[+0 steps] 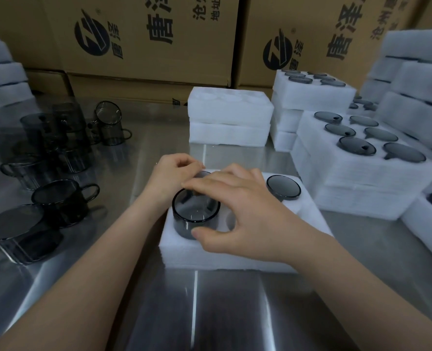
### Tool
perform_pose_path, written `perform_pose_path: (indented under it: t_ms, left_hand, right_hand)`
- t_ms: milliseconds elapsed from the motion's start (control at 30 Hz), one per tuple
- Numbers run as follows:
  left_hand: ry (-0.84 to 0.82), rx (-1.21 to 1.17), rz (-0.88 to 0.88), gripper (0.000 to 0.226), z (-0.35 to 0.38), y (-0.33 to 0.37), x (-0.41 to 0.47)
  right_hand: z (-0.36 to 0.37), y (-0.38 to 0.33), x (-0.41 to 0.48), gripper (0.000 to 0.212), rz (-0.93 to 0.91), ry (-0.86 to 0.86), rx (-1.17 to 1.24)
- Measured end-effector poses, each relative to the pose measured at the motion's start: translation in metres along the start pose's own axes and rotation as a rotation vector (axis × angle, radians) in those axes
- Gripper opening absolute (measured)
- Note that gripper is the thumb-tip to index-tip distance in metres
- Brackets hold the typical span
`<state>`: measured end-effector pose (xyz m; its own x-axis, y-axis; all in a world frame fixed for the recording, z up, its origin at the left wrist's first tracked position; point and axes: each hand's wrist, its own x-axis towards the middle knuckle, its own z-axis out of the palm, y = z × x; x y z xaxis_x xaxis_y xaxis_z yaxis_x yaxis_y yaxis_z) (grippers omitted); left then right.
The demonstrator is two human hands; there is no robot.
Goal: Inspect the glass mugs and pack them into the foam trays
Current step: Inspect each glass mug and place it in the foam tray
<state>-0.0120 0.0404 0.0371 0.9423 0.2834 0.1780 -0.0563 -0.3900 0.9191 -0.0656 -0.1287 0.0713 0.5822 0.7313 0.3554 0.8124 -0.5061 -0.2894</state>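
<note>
Both arms are reaching forward. The left hand (174, 173) is curling its fingers. The right hand (240, 211) is spreading its fingers.

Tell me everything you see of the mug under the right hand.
The mug is smoky grey clear glass, a short cylinder with a thick rim, standing upright and partly sunk in the front-left pocket of the foam tray. The right hand spans it, thumb on its near wall. Handle hidden.

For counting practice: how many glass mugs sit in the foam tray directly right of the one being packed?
6 in the foam tray, two columns: left far mug, left middle mug, left near mug, right far mug, right middle mug, right near mug. None looks hidden.
</note>
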Motion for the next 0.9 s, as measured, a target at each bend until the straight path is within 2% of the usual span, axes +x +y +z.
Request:
perform_pose_path:
  t_ms: [233,433,600,733,900]
  left_hand:
    - [-0.001,0.002,-0.003,0.015,0.002,-0.003,0.004]
    - [0.002,-0.01,0.008,0.016,0.003,-0.005,0.006]
    - [0.013,-0.019,0.014,0.018,0.004,-0.006,0.005]
    - [0.016,0.0,0.026,0.016,0.003,-0.007,0.006]
    - [0.003,-0.033,0.011,0.018,0.003,-0.009,0.007]
  right_hand:
    - [0.003,-0.003,-0.002,0.045,-0.015,-0.123,-0.079]
    - [0.003,0.007,-0.005,0.051,-0.067,-0.139,0.132]
    - [0.002,0.01,-0.007,0.057,-0.054,-0.09,0.178]
    - [0.005,0.008,-0.006,0.054,-0.014,-0.17,0.111]
    - [0.006,0.008,-0.01,0.073,0.025,-0.357,-0.096]
